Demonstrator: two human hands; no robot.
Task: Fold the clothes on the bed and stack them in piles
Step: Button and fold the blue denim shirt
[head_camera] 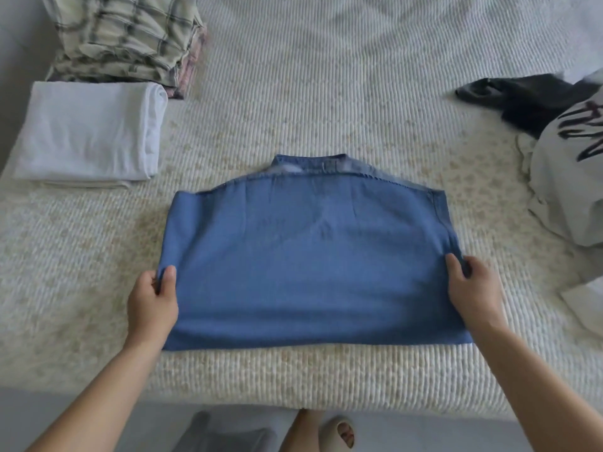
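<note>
I see the blue garment [313, 256] lying flat in the middle of the bed [326, 93], folded into a broad panel with a collar or waistband edge showing at its far side. My left hand [151, 305] pinches the garment's left edge, thumb on top and fingers [156, 282] curled under the cloth. My right hand [473, 288] does the same on the right edge, thumb [455, 267] pressed on the fabric and the rest wrapped around the side. At the far left of the bed sits a folded white cloth [88, 132], and just behind it, touching, a folded plaid pile [127, 37] with a bit of pink showing beneath. On the right side, well apart from the blue piece, a dark garment [528, 99] lies crumpled next to a white garment with black lettering [571, 177]. Below the bed's near edge I can make out a light slipper [341, 433] on the floor.
</note>
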